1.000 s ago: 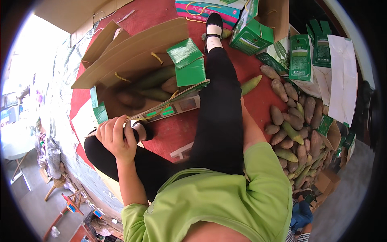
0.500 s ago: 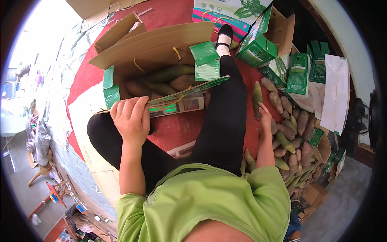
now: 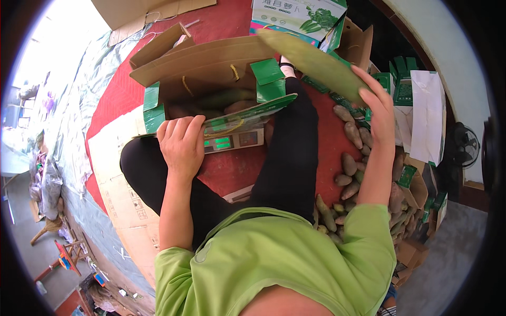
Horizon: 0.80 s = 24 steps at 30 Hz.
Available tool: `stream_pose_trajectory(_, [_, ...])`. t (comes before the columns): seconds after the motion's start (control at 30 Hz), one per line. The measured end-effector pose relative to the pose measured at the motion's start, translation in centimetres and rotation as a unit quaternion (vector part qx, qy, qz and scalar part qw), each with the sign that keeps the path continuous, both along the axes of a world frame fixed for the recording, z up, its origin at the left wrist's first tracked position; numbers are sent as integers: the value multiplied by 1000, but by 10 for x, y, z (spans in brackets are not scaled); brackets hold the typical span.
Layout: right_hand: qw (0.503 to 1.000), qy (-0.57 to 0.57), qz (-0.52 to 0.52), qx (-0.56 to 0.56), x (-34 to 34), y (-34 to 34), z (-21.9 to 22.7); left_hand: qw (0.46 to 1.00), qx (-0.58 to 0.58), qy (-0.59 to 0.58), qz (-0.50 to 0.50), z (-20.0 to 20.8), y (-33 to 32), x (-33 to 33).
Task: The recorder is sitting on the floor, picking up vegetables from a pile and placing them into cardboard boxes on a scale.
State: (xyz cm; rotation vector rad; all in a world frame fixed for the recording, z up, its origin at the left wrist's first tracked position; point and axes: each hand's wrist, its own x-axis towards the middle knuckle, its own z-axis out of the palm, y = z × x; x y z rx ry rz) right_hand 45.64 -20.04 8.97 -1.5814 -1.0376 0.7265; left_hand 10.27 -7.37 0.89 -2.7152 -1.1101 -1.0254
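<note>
My right hand [image 3: 378,105] holds up a long green radish [image 3: 319,63] by its thick end. The radish is slightly blurred, and its tapered end points toward the upper left, near the open carton [image 3: 208,62]. With its fingers bent over the carton's near flap, my left hand [image 3: 182,145] grips the edge. Inside the carton lie several more radishes [image 3: 226,98], partly hidden by that flap. The carton stands on a digital scale [image 3: 247,139] with a lit green display, between my legs.
A heap of soil-covered radishes [image 3: 350,134] spreads over the red mat [image 3: 329,174] at my right. Beyond it stand green and white cartons [image 3: 403,95] and a dark fan [image 3: 464,145]. Flat cardboard [image 3: 124,195] lies to my left. A printed box [image 3: 295,16] stands past my foot.
My right hand has lifted the green radish from beside the heap, up and toward the carton. My left hand and the near flap have shifted slightly rightward in view.
</note>
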Motion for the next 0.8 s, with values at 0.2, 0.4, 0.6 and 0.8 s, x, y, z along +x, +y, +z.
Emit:
stream_pose_trajectory(0.2, [975, -131, 178, -29, -47, 89, 4, 1000, -11, 2, 3, 0, -2, -2])
stream_pose_trajectory(0.4, [922, -275, 253, -102, -99, 147, -41, 1000, -11, 4, 0, -1, -3, -4])
stream_pose_trajectory(0.6, [903, -297, 299, -83, -89, 152, -61, 1000, -9, 14, -3, -3, 0, -4])
stream_pose_trajectory(0.8, [982, -46, 177, -54, -23, 96, -59, 1000, 5, 20, 0, -4, -2, -1])
